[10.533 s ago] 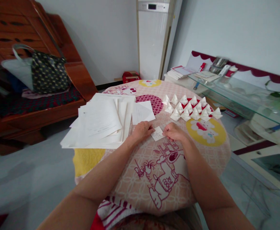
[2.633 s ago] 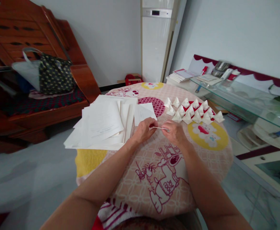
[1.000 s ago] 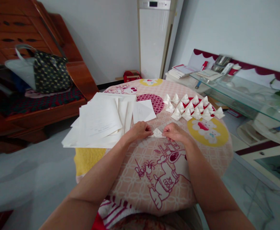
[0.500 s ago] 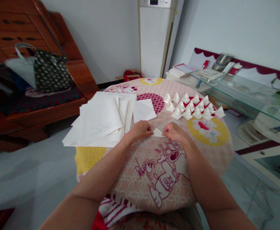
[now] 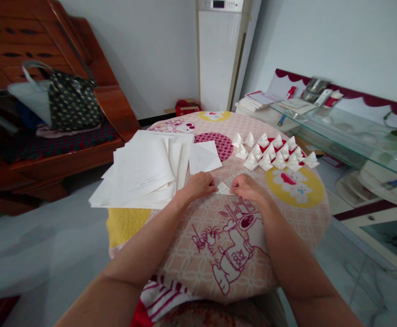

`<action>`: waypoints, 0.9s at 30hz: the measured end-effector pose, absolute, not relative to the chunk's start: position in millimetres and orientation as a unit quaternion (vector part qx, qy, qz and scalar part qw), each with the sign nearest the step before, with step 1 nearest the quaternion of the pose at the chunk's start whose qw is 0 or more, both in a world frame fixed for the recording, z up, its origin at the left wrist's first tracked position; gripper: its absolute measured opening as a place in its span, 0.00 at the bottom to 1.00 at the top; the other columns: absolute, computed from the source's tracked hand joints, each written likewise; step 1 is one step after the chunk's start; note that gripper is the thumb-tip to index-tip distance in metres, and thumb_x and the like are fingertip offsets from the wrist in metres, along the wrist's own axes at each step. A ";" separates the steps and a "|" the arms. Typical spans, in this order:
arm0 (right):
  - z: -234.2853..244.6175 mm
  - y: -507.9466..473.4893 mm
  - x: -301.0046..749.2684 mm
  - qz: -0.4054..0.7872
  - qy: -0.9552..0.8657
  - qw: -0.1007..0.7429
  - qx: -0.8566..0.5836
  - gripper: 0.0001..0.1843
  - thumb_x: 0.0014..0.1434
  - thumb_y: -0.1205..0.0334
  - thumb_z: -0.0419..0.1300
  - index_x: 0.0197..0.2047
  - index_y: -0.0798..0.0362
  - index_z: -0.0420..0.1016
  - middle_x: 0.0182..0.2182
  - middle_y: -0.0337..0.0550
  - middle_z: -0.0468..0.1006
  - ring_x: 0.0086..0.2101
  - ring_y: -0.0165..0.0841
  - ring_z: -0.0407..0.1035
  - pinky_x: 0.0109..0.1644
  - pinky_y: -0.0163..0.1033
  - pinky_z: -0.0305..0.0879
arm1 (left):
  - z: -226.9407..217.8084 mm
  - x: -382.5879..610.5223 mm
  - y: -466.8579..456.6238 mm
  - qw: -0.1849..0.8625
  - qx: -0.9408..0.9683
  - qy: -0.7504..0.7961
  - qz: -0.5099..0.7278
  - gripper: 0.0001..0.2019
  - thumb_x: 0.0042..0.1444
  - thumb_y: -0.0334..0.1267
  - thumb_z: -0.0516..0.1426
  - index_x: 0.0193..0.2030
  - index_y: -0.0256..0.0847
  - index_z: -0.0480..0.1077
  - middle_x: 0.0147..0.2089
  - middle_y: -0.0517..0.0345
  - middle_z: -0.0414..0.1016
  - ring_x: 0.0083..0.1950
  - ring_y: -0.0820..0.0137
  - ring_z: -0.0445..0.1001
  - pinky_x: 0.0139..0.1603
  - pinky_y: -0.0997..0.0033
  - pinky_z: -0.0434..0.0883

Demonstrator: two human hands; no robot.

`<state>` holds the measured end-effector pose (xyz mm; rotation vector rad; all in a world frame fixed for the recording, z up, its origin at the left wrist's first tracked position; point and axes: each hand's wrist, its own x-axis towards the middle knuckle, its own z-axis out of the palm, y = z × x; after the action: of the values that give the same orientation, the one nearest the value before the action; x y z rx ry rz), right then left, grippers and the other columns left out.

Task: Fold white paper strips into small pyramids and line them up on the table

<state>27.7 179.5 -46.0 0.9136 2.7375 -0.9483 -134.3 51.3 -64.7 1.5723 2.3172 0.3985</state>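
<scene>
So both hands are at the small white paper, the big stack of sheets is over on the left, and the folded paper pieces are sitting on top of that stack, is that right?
Not quite: the folded paper pieces stand on the tablecloth over on the right, as the head view shows. The left hand and right hand are at the small white paper, and the stack of sheets is on the left.

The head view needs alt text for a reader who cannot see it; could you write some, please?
A person's left hand and right hand hold a small folded paper between them over a patterned tablecloth. Stacked white sheets lie left, rows of folded paper shapes right.
</scene>
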 end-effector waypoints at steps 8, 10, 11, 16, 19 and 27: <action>-46.6 178.9 27.2 -0.305 0.906 0.049 0.290 0.08 0.55 0.71 0.62 0.25 0.57 0.78 0.18 0.39 0.73 0.22 0.28 0.66 0.28 0.32 0.57 | -60.1 -132.4 51.4 0.156 0.552 0.812 0.108 0.10 0.57 0.41 0.61 0.30 0.39 0.80 0.27 0.55 0.77 0.31 0.69 0.72 0.35 0.71 0.63; -46.2 178.3 26.8 -0.300 0.905 0.053 0.296 0.08 0.55 0.72 0.61 0.26 0.58 0.79 0.19 0.40 0.74 0.23 0.28 0.67 0.28 0.32 0.58 | -58.9 -131.7 51.7 0.161 0.548 0.814 0.101 0.10 0.57 0.40 0.61 0.31 0.39 0.80 0.27 0.56 0.76 0.31 0.70 0.72 0.35 0.72 0.63; -45.9 178.0 26.6 -0.298 0.905 0.054 0.298 0.08 0.55 0.72 0.62 0.26 0.58 0.79 0.20 0.40 0.75 0.23 0.28 0.68 0.29 0.31 0.58 | -58.7 -131.6 51.8 0.162 0.548 0.814 0.100 0.10 0.57 0.40 0.61 0.32 0.39 0.81 0.26 0.56 0.76 0.31 0.70 0.72 0.35 0.72 0.63; -44.5 176.8 25.9 -0.282 0.910 0.054 0.298 0.08 0.54 0.72 0.62 0.26 0.58 0.80 0.21 0.42 0.77 0.25 0.29 0.69 0.30 0.32 0.59 | -59.5 -132.1 52.1 0.163 0.544 0.816 0.107 0.10 0.57 0.41 0.61 0.31 0.38 0.80 0.26 0.57 0.76 0.30 0.71 0.72 0.33 0.72 0.62; -44.5 176.7 25.4 -0.278 0.913 0.053 0.293 0.08 0.53 0.73 0.61 0.25 0.58 0.80 0.21 0.42 0.76 0.25 0.30 0.69 0.29 0.32 0.58 | -59.6 -132.6 52.6 0.162 0.545 0.816 0.106 0.09 0.57 0.40 0.62 0.31 0.38 0.80 0.27 0.57 0.77 0.30 0.71 0.72 0.33 0.72 0.62; -47.6 176.9 24.0 -0.280 0.903 0.064 0.319 0.07 0.52 0.73 0.60 0.26 0.57 0.78 0.18 0.41 0.75 0.22 0.30 0.69 0.26 0.32 0.58 | -62.4 -130.9 50.1 0.144 0.558 0.808 0.123 0.06 0.56 0.38 0.62 0.32 0.38 0.77 0.30 0.55 0.77 0.34 0.68 0.73 0.35 0.71 0.64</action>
<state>24.0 176.9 -47.6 0.9645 2.7279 -0.8454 -130.9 50.1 -62.4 1.6075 2.3288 0.3555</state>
